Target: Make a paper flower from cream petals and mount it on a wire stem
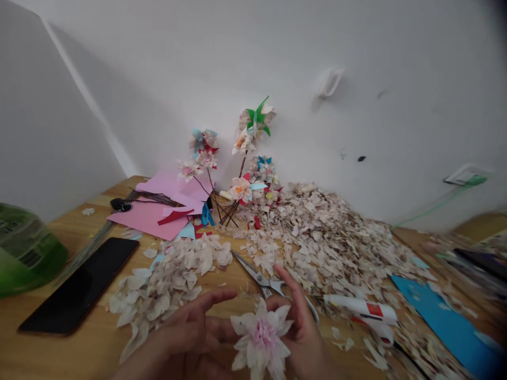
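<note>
The flower (261, 338) faces the wearer, its back hidden, between left hand (194, 327) and right hand (307, 332); which grips, I cannot tell. Petals (309, 227) litter the table (75, 227) beside a pale wall (158, 79).

Plain pale walls (170, 68), wooden table (81, 228), dim light.

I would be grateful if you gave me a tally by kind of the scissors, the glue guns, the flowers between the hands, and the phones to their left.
Scissors: 1
Glue gun: 1
Flower between left hand and right hand: 1
Phone: 1
Total: 4
</note>
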{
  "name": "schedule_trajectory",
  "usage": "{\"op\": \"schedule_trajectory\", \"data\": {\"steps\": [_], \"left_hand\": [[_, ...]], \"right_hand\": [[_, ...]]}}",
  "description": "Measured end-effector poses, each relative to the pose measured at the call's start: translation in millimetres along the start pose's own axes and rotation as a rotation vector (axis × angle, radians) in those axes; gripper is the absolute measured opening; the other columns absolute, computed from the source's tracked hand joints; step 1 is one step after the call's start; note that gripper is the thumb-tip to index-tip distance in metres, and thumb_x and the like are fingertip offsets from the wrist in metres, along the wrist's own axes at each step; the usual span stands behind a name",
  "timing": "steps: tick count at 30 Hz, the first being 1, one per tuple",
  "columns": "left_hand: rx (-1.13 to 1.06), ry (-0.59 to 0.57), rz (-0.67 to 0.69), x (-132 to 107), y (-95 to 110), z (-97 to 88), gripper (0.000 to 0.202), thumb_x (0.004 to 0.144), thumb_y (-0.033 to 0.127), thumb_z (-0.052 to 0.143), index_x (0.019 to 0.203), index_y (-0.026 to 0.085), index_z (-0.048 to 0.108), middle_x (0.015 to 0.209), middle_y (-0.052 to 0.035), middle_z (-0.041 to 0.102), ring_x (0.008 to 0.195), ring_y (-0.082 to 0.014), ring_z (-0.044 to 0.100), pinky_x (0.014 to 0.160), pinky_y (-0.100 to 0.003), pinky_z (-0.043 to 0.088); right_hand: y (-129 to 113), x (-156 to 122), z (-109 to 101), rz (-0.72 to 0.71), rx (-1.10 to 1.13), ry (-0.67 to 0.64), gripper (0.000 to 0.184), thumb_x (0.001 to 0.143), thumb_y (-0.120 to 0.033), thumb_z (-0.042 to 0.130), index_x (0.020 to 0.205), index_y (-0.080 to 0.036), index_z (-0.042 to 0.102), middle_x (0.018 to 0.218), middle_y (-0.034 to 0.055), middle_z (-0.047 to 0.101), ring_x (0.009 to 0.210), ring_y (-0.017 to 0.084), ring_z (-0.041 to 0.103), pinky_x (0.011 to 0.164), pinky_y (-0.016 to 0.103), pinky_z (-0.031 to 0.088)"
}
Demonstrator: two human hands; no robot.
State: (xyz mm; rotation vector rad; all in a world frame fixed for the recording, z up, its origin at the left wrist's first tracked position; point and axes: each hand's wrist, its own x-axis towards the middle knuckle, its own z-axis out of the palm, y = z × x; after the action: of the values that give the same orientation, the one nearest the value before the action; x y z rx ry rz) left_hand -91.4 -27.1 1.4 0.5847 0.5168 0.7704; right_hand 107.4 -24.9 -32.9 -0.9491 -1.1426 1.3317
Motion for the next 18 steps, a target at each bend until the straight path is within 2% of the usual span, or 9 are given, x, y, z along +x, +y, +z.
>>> {"op": "schedule_trajectory", "data": {"steps": [5,7,9,12,15,18], "left_hand": [[0.031,-0.06,0.016,5.2,-1.0,-8.7,0.065,0.057,0.011,0.056,0.121,0.021,0.047,0.098,-0.0119,0.072,0.074,-0.0242,0.07,0.059,-0.031,0.052],[0.089,-0.123,-0.007,7.6,0.4,-12.9,0.07,0.055,0.007,0.056,0.122,0.024,0.046,0.104,-0.0103,0.071,0.075,-0.0231,0.07,0.059,-0.029,0.051],[0.137,-0.156,-0.033,11.1,-0.1,-18.0,0.073,0.056,0.003,0.054,0.124,0.028,0.043,0.107,-0.0078,0.069,0.083,-0.0238,0.069,0.062,-0.028,0.05],[0.15,-0.13,0.02,18.8,-6.4,-27.0,0.073,0.056,-0.001,0.056,0.121,0.031,0.045,0.099,-0.004,0.071,0.099,-0.0271,0.064,0.071,-0.033,0.049],[0.189,-0.044,0.043,25.9,-14.2,-33.5,0.079,0.05,-0.004,0.064,0.118,0.03,0.046,0.092,-0.0026,0.071,0.105,-0.029,0.059,0.081,-0.041,0.047],[0.184,0.015,0.027,28.1,-17.6,-34.3,0.084,0.045,-0.004,0.068,0.118,0.028,0.044,0.088,-0.0028,0.071,0.1,-0.0299,0.062,0.077,-0.04,0.049]], "right_hand": [[-6.9,2.4,0.7,0.099,-0.022,0.0,0.084,0.062,-0.017,0.076,0.13,-0.034,0.031,0.076,-0.006,0.062,0.063,0.013,0.061,0.052,0.021,0.044],[-7.8,3.2,-0.5,0.107,-0.035,-0.007,0.084,0.062,-0.016,0.076,0.13,-0.034,0.031,0.074,-0.0068,0.062,0.063,0.013,0.061,0.055,0.022,0.045],[-7.5,3.6,-1.3,0.106,-0.062,-0.005,0.083,0.062,-0.016,0.076,0.13,-0.033,0.031,0.072,-0.0071,0.061,0.063,0.013,0.061,0.058,0.024,0.047],[-6.3,3.9,-0.5,0.105,-0.059,-0.001,0.082,0.063,-0.018,0.076,0.13,-0.034,0.031,0.072,-0.0065,0.059,0.064,0.015,0.062,0.06,0.026,0.049],[-7.1,4.4,2.3,0.113,-0.034,0.006,0.083,0.061,-0.023,0.077,0.13,-0.033,0.031,0.074,-0.0052,0.06,0.067,0.018,0.064,0.059,0.029,0.05],[-11.4,5.3,4.9,0.164,-0.04,0.03,0.084,0.06,-0.023,0.077,0.13,-0.031,0.03,0.074,-0.0048,0.06,0.072,0.02,0.065,0.061,0.03,0.05]]}}
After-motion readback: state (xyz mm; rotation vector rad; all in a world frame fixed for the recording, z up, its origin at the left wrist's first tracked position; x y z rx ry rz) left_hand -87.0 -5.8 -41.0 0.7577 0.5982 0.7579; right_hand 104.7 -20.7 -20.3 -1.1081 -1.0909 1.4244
